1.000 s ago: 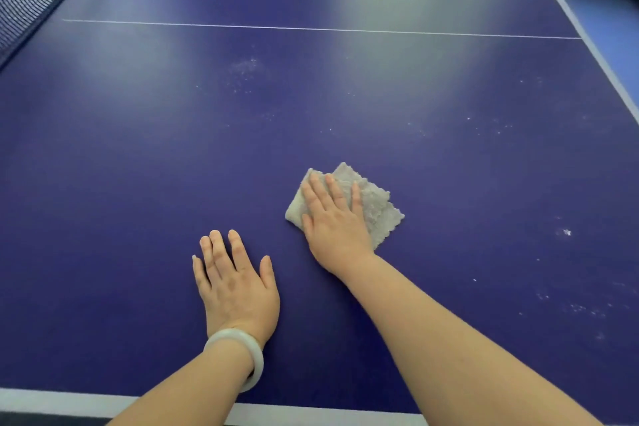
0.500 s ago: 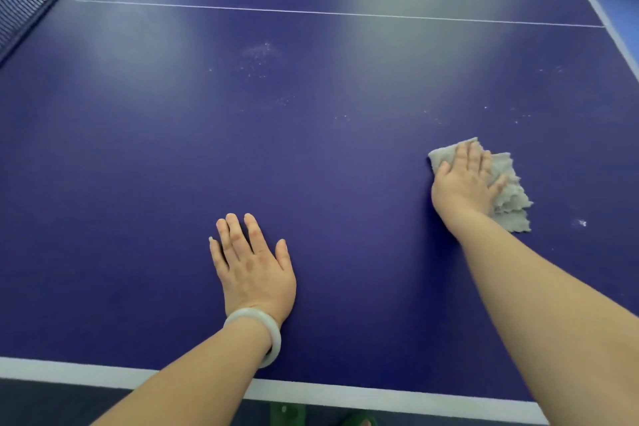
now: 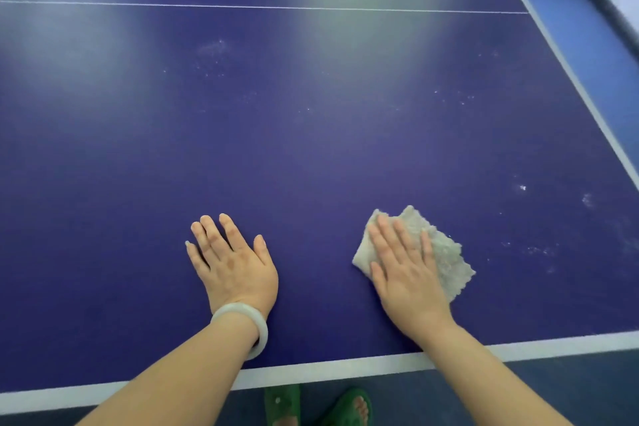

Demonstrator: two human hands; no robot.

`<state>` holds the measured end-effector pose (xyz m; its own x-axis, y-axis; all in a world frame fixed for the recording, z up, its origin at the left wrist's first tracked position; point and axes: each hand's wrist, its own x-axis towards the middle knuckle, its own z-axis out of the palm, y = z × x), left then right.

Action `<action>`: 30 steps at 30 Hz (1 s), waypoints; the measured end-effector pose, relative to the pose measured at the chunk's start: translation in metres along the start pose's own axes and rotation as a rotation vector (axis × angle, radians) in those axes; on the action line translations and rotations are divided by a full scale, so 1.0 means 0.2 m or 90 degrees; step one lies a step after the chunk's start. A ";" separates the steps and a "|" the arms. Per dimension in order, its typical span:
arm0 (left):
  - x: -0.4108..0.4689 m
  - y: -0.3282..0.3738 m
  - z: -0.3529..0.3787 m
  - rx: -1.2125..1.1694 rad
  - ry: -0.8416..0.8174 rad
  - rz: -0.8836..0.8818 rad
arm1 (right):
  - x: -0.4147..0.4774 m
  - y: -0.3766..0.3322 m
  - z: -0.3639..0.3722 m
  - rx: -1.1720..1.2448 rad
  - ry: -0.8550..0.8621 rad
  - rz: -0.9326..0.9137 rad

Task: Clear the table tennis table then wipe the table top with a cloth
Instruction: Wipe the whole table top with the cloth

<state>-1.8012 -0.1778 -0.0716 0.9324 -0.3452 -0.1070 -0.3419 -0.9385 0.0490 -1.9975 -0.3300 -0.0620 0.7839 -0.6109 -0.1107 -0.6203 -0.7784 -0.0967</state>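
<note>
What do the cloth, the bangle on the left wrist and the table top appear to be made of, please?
The cloth looks like soft microfibre or terry: fuzzy grey-beige pile, wavy edge. The bangle seems jade, glass or resin: pale, smooth, glossy, translucent. The table top appears a painted board with satin finish: even blue coat, soft light reflections, white lines.

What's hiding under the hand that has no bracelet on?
A grey cloth lies under the right hand, pressed flat on the blue table top. Its edges stick out past the fingers; the part beneath the palm is covered.
</note>
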 end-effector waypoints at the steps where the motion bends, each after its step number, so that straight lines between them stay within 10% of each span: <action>1: 0.00 0.00 0.00 0.000 0.000 0.002 | 0.03 0.08 -0.02 0.012 -0.002 0.126; 5: 0.00 0.00 -0.01 0.004 -0.014 -0.003 | 0.14 0.03 -0.06 0.095 0.032 0.412; 11: 0.00 -0.01 -0.02 -0.008 -0.011 0.008 | -0.14 -0.30 0.02 0.042 -0.012 -0.070; 18: 0.00 -0.01 -0.02 -0.003 -0.025 0.014 | -0.25 0.16 -0.01 0.045 0.022 0.192; 30: -0.30 0.79 -0.05 -0.104 -0.056 0.202 | -0.27 0.31 -0.02 0.043 0.004 -0.007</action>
<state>-1.9110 -0.3049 -0.0482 0.7672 -0.6245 -0.1461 -0.5820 -0.7736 0.2506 -2.0790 -0.3458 -0.0582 0.7908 -0.6032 -0.1036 -0.6118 -0.7736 -0.1650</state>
